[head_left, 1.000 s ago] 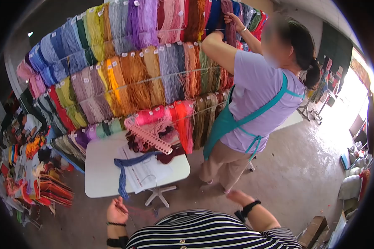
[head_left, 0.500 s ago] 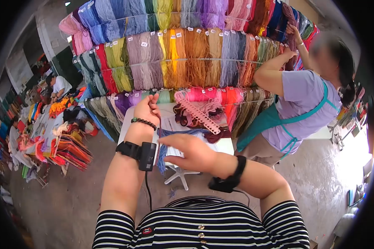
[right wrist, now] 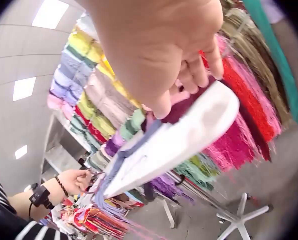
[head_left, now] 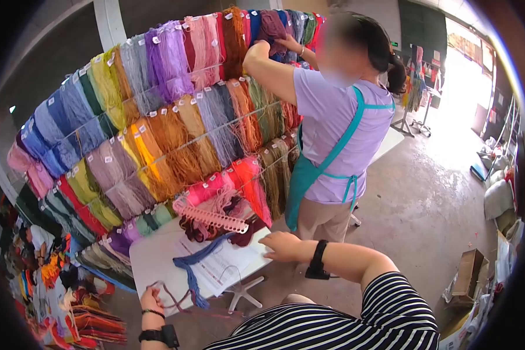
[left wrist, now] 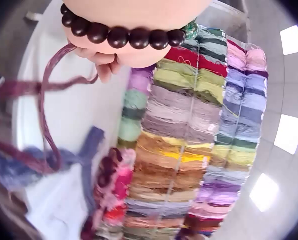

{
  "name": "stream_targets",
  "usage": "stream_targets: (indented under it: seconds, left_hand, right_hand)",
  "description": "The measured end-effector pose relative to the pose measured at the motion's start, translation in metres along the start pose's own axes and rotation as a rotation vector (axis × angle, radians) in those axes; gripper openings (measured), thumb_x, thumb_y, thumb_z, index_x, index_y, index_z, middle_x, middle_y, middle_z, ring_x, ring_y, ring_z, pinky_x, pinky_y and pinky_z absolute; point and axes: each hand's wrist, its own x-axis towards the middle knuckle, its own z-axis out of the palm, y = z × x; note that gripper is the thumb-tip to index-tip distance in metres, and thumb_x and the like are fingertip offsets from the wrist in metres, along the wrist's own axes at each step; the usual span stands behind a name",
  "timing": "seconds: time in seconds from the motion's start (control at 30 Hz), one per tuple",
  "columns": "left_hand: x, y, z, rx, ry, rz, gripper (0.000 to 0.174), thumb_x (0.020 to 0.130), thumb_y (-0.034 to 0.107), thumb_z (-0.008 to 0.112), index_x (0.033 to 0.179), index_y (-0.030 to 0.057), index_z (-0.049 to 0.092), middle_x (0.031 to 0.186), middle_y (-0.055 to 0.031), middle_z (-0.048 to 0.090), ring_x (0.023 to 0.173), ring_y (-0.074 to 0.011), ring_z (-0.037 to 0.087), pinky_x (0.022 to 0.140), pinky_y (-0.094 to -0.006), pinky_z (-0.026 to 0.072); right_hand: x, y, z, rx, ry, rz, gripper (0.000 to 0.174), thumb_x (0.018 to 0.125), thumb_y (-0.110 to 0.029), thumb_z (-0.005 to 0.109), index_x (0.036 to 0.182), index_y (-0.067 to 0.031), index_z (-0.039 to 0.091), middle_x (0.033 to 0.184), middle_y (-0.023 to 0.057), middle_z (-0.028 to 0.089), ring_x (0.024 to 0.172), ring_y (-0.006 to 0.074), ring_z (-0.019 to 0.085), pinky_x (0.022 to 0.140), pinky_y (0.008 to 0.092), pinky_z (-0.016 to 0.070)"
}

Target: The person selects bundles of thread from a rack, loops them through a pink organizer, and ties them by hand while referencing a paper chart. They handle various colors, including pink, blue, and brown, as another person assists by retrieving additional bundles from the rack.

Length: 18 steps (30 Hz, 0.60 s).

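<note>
My left hand [head_left: 152, 299] is at the near left corner of the white table [head_left: 149, 254]. Between its curled fingers it pinches a thin dark mauve length of yarn [left wrist: 45, 107], which loops and trails to the right. My right hand [head_left: 284, 246] reaches over the table's right edge with fingers loosely extended and nothing held, near a dark maroon yarn bundle [head_left: 249, 234]. A blue skein [head_left: 189, 273] lies across printed sheets [head_left: 230, 262] and hangs over the front edge. Behind it, a pink strip with holes [head_left: 213, 217] rests on a heap of pink and maroon yarn.
A rack of labelled, coloured yarn skeins [head_left: 184, 131] rises behind the table. To the right, a person in a teal apron [head_left: 332, 146] handles a mauve skein [head_left: 272, 26] on the top row. A wheeled stand base [head_left: 243, 293] is below the table; piled textiles [head_left: 96, 321] lie left.
My hands came together above the table, then parted: the left went down and left with the yarn, the right out to the table's right edge. The head view swung too.
</note>
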Motion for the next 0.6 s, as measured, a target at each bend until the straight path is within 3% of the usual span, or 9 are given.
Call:
stream_targets:
  seconds: [0.03,0.13,0.27,0.37,0.4,0.5,0.6]
  left_hand:
    - [0.004,-0.011,-0.004,0.037,0.091,0.035,0.021,0.095,0.025,0.045,0.078,0.0144,0.054,0.071,-0.0002,0.059,0.047,-0.0080,0.041,0.038,-0.0226,0.0284]
    - [0.031,-0.044,0.004,0.138,0.208,0.501,0.023,0.094,0.015,0.040,0.079,0.0023,0.052,0.069,-0.0058,0.054,0.062,-0.0154,0.054,0.059,-0.0286,0.0444]
    - [0.019,-0.039,0.038,0.259,0.364,0.745,0.020,0.091,0.012,0.040,0.079,-0.0004,0.050,0.069,-0.0079,0.053,0.063,-0.0193,0.052,0.061,-0.0328,0.0420]
    - [0.008,-0.037,0.047,0.573,0.441,0.776,0.021,0.092,0.012,0.040,0.080,-0.0014,0.050,0.069,-0.0089,0.053,0.062,-0.0201,0.052,0.061,-0.0332,0.0427]
    - [0.018,-0.040,0.045,0.554,0.419,0.787,0.021,0.093,0.013,0.041,0.080,-0.0013,0.051,0.068,-0.0100,0.054,0.061,-0.0215,0.053,0.061,-0.0344,0.0427]
    - [0.005,-0.037,0.054,0.696,0.471,0.780,0.022,0.094,0.014,0.043,0.080,-0.0008,0.051,0.068,-0.0104,0.056,0.061,-0.0230,0.054,0.060,-0.0353,0.0430]
    - [0.000,-0.032,0.059,0.746,0.510,0.763,0.024,0.094,0.014,0.044,0.078,-0.0007,0.052,0.067,-0.0107,0.056,0.061,-0.0235,0.055,0.060,-0.0358,0.0434]
  right_hand:
    - [-0.007,0.008,0.010,-0.019,0.082,-0.038,0.050,0.081,-0.033,0.063,0.123,-0.0075,0.052,0.114,0.0153,0.059,0.105,0.0343,0.056,0.089,0.0438,0.0452]
    - [-0.017,0.024,0.033,-0.023,0.140,-0.093,0.050,0.082,-0.034,0.062,0.123,-0.0083,0.052,0.118,0.0135,0.057,0.110,0.0314,0.053,0.092,0.0432,0.0427]
    - [-0.017,0.037,0.037,-0.066,0.184,-0.165,0.054,0.084,-0.041,0.057,0.126,-0.0079,0.049,0.127,0.0141,0.052,0.117,0.0307,0.049,0.096,0.0438,0.0400]
    - [-0.011,0.056,0.037,-0.159,0.231,-0.323,0.055,0.088,-0.045,0.050,0.129,-0.0081,0.047,0.136,0.0153,0.045,0.124,0.0312,0.043,0.097,0.0440,0.0381]
    - [-0.009,0.066,0.041,-0.154,0.134,-0.348,0.056,0.091,-0.046,0.045,0.133,-0.0092,0.043,0.143,0.0170,0.035,0.131,0.0323,0.037,0.102,0.0452,0.0351]
    - [-0.005,0.084,0.047,-0.127,0.105,-0.445,0.055,0.092,-0.045,0.045,0.136,-0.0110,0.039,0.145,0.0181,0.031,0.133,0.0338,0.034,0.105,0.0469,0.0323]
    - [0.006,0.097,0.048,-0.033,0.081,-0.558,0.055,0.090,-0.037,0.054,0.136,-0.0125,0.038,0.145,0.0182,0.030,0.133,0.0377,0.031,0.104,0.0476,0.0343]
